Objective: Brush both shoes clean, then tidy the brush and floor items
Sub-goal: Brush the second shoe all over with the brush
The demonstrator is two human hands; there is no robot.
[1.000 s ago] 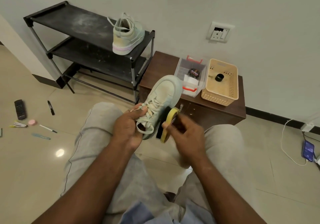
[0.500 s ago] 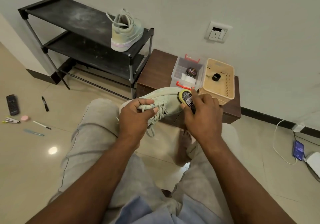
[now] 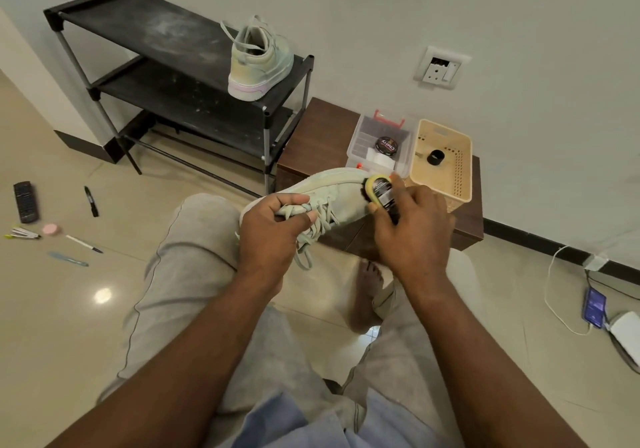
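Note:
My left hand (image 3: 277,231) grips a pale green shoe (image 3: 337,188) at its laces, holding it on its side above my knees with the toe pointing right. My right hand (image 3: 414,229) is closed on a yellow-edged shoe brush (image 3: 379,191), whose bristles press on the shoe's toe end. The second pale shoe (image 3: 259,63) stands upright on the top shelf of the black shoe rack (image 3: 145,28). On the floor at left lie a remote (image 3: 25,202), a black marker (image 3: 91,201), a pink round item (image 3: 52,229), a pen (image 3: 84,243) and a blue tool (image 3: 68,259).
A low brown cabinet (image 3: 318,132) against the wall carries a clear box (image 3: 363,136) with a polish tin (image 3: 387,144) and a beige basket (image 3: 460,157) holding a small black cap. A phone (image 3: 594,306) on a white cable lies on the floor at right. My bare foot (image 3: 365,290) rests below the shoe.
The shoe turned from toe-up to lying sideways. My right hand carried the brush from the shoe's side up to its toe end.

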